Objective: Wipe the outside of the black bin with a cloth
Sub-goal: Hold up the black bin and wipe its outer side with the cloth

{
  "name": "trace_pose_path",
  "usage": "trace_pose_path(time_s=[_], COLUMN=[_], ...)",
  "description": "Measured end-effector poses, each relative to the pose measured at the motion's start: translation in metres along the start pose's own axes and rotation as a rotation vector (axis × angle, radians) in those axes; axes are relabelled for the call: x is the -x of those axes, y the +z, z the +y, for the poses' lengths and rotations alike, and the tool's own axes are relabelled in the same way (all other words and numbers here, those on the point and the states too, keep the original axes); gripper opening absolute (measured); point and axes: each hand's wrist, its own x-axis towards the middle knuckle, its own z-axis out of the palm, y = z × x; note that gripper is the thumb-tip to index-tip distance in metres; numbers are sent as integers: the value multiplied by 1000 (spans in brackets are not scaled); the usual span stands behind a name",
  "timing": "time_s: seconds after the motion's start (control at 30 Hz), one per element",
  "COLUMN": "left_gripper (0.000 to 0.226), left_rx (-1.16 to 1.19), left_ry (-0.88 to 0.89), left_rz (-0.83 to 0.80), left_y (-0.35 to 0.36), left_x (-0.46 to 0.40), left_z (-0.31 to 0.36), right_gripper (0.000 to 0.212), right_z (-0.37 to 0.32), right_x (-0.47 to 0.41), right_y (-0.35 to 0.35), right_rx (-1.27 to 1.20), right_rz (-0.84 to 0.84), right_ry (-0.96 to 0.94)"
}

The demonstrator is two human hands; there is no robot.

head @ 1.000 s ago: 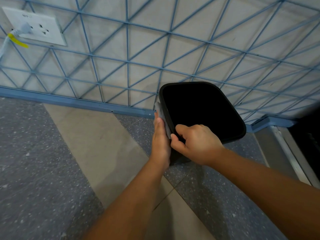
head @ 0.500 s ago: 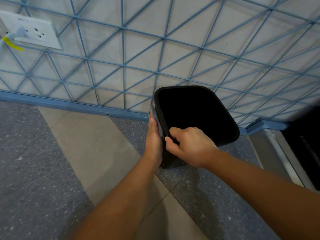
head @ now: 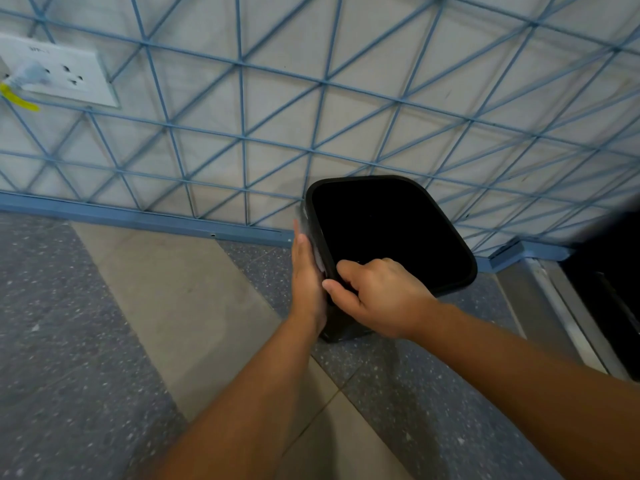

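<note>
A black bin (head: 446, 237) stands on the floor against the wall, its mouth open toward me. My left hand (head: 306, 282) lies flat against the bin's left outer side, pressing a grey cloth (head: 303, 221) to it; only the cloth's upper edge shows past my fingertips. My right hand (head: 377, 299) grips the bin's near rim, thumb outside and fingers curled over the edge into the opening.
A white wall with a blue triangular grid (head: 242, 136) rises behind the bin, with a blue skirting (head: 138, 220) at its foot. A white socket plate (head: 59, 76) with a plug and yellow tag sits at upper left. A metal threshold (head: 561, 306) and dark furniture lie at right.
My left hand with the cloth has slid slightly along the bin's left side. The right hand keeps its grip on the rim. The view has shifted a little.
</note>
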Motion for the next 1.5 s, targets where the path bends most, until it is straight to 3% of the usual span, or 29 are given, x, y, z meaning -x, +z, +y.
trace_pose_path(time_s=[0.1,0.23,0.37,0.57,0.7,0.77,0.87,0.93,1.0,1.13,1.2,1.3,1.43,1.5], left_gripper=[120,95,106,108,82,75,94,106,111,109,108,124,104,106], left_rx=[25,-63,-14,-30,-72,-185,-181,-122,-66,-47,-61,11,45,40], left_ry=[-27,-7,-33,-118,-120,-14,32,-46,-94,-25,-25,-117,-97,-83], left_rz=[-36,-55,-105,-23,-111,-100,-96,-59,-47,-24,-30,-7,-6,2], left_y=[-1,-8,-9,-17,-19,-3,-13,-22,-19,1,-8,-22,1,3], left_x=[-13,-5,-13,0,-21,7,27,18,4,19,28,9,1,10], left_z=[5,-15,-3,-22,-21,2,-19,-25,-12,5,-18,-39,6,3], right_gripper=[41,38,40,47,47,47,50,49,46,49,49,47,44,48], right_z=[0,-2,-3,-2,-1,-1,0,-1,-2,-2,-2,-2,-1,-1], right_x=[-2,-1,-2,-1,-1,-1,-1,-1,-1,-1,0,0,-1,0], right_y=[0,-4,-4,-3,-2,-2,-1,0,0,0,1,0,2,3], right_rx=[-10,1,12,36,31,36,54,57,53,46,43,38,19,24], right_rz=[0,-18,-15,-6,-3,-5,-12,-8,-5,6,8,7,24,34], right_ry=[-1,-6,-12,-37,-35,-42,-44,-33,-17,-9,-21,-11,-14,-22])
